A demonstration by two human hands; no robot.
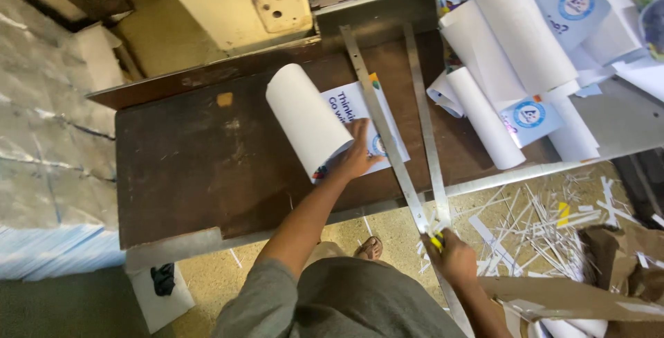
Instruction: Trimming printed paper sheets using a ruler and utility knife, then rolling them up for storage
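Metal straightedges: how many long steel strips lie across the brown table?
2. One straightedge runs along the printed sheet's right edge beside the left hand; the second strip lies just right of it, converging near the right hand. None seems hidden.

My one head-worn camera looks steeply down, close over the dark table (187, 165), my arms and the littered floor (539, 220).

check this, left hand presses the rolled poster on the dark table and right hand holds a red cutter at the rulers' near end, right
Not quite. The head view shows the cutter in the right hand is yellow, not red. The rest stands: the left hand presses the poster on the table.
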